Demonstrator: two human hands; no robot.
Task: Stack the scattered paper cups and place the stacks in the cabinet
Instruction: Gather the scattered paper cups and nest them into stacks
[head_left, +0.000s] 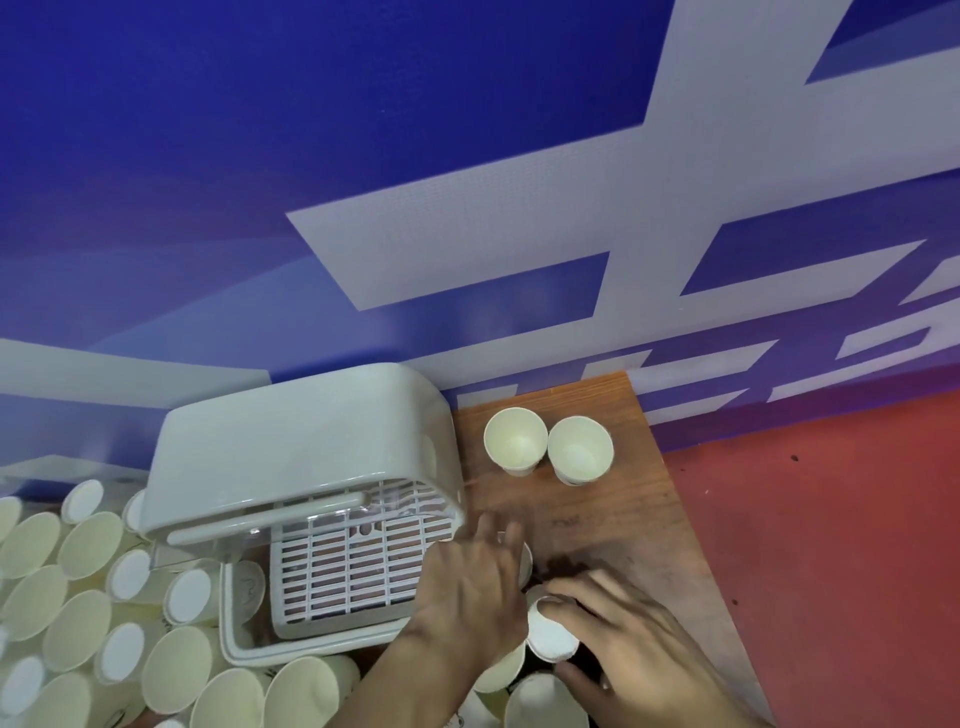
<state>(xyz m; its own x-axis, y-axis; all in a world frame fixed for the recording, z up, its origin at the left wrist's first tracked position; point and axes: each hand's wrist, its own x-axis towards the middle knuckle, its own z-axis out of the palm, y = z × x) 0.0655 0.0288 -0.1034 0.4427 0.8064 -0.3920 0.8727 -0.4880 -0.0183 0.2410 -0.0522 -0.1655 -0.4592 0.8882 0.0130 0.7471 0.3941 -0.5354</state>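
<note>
My right hand (628, 644) grips a paper cup (550, 636) tipped on its side, its white bottom facing me, near the table's front. My left hand (475, 587) reaches forward with its fingers stretched out, beside the open white plastic cabinet (291, 452) with a slatted tray (353, 566) inside. A cup rim (527, 564) shows just right of my left fingers, mostly hidden by the hand. Two upright cups (515, 441) (580, 451) stand side by side at the back of the wooden table (634, 514).
Several loose cups (78, 587) lie on their sides in a heap left of and in front of the cabinet. More cups (306, 691) lie under my forearms. A blue-and-white banner wall (467, 208) backs the table. Red floor (831, 545) lies beyond the right edge.
</note>
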